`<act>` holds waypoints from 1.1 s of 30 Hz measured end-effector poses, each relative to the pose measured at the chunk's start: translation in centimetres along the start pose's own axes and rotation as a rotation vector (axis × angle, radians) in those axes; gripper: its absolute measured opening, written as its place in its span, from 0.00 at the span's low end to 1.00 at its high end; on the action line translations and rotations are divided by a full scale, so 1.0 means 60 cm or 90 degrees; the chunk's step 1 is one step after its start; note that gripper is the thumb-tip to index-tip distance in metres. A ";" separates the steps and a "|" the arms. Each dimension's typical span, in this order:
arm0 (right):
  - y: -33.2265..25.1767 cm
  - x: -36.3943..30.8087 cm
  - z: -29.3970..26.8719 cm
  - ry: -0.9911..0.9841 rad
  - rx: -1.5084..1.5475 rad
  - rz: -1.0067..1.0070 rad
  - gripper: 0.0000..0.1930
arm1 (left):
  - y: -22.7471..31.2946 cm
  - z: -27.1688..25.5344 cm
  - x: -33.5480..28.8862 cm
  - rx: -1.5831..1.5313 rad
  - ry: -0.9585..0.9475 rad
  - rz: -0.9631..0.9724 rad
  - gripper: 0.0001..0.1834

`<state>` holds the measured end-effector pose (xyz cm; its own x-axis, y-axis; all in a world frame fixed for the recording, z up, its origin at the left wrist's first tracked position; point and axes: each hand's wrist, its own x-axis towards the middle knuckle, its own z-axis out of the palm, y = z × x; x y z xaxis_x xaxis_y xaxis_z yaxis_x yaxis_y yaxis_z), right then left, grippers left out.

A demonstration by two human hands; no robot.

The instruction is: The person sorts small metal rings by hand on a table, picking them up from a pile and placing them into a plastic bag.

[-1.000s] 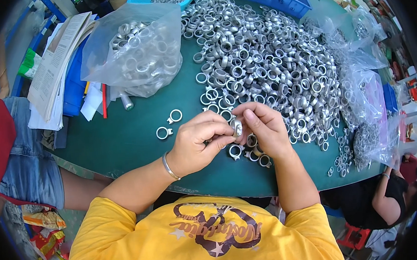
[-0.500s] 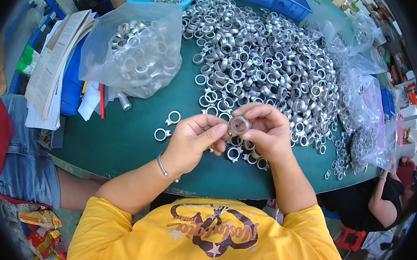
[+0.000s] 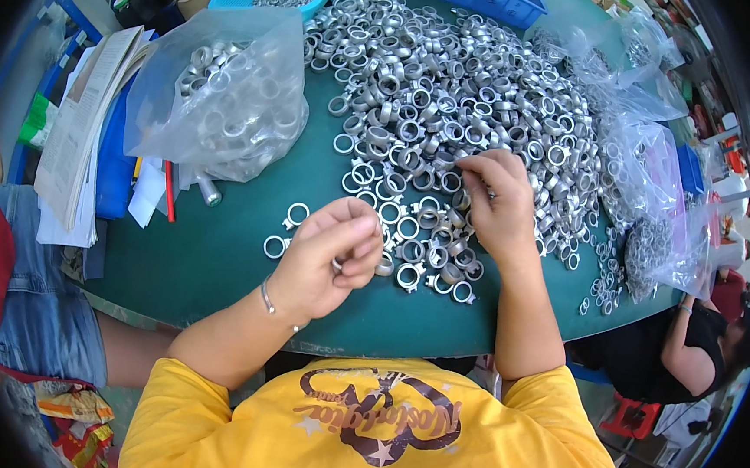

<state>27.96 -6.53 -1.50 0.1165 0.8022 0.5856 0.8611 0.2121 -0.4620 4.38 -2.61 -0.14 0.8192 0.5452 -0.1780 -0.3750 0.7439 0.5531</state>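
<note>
Sorting step, by look of it. Left hand fingers clamped on small ring part, just beside ring pile. Right hand fingers curled together at pile edge on green counter, grasp unclear. Next probably: pick one ring cleanly.

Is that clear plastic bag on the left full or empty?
Full, or nearly so. The clear plastic bag bulges with silver metal rings visible through its film, heaped on the green table.

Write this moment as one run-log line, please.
left hand: closed on small metal part | right hand: fingers in ring pile | green table
</note>
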 end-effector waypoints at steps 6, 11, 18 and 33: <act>0.010 -0.007 0.012 -0.056 -0.182 0.045 0.08 | 0.086 0.124 -0.066 -0.020 -0.516 0.307 0.04; -0.001 0.004 0.010 -0.060 -0.026 0.041 0.06 | 0.104 0.181 -0.114 0.243 -0.705 0.651 0.14; -0.015 -0.016 -0.017 -0.149 0.629 0.345 0.06 | 0.120 0.185 -0.136 0.422 -0.621 0.585 0.09; -0.010 -0.019 -0.009 -0.148 0.599 0.269 0.05 | 0.115 0.174 -0.137 0.470 -0.575 0.723 0.08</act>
<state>27.59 -7.86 -1.54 0.1339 0.9778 0.1609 0.0303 0.1583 -0.9869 -0.41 -5.96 13.61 0.3552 0.0644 0.9326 -0.8698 -0.3427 0.3550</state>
